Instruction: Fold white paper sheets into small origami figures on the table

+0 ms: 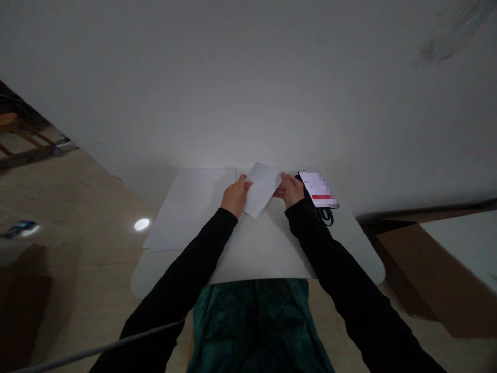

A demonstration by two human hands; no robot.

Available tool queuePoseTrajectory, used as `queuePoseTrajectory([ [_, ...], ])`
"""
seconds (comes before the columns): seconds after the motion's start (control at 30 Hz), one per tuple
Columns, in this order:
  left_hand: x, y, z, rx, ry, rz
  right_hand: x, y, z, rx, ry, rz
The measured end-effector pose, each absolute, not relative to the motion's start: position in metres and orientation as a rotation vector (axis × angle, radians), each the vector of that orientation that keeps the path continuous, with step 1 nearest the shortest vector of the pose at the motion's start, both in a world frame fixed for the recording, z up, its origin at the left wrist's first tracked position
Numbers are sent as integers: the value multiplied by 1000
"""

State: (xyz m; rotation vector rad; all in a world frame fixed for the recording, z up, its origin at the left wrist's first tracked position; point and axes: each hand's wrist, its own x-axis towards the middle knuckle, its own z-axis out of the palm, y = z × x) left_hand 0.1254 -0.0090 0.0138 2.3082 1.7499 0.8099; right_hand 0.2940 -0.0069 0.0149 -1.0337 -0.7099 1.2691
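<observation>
The phone (315, 182) carries the only visible writing: its lit screen shows a red bar and small characters, partly pixelated and too small to read. It lies on the right part of the table (264, 256), just beside the right hand (291, 189). A coiled black cable (327, 217) protrudes from its near edge.

The sheet (261, 190) is tilted above the middle of the table, between both hands. The left hand (234, 197) pinches its left edge between thumb and fingers; the right hand pinches its right edge.

White papers (194, 199) cover the table's left part. The wall (248, 77) stands directly behind the table. A carton (438, 280) stands right of it. A grey cord (116, 343) crosses the left sleeve (186, 272).
</observation>
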Motion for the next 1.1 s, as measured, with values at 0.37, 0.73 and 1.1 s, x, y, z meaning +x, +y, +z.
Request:
queuePoseTrajectory([
  [0.37, 122, -9, 18, 2217, 1827, 921, 288, -5, -4, -1034, -836, 1144],
  [0.73, 124, -10, 17, 2200, 1855, 967, 275, -13, -8, -1050, -959, 1133],
  [1.1, 118, -8, 14, 2127, 1891, 1144, 261, -19, -10, -1054, -948, 1277],
])
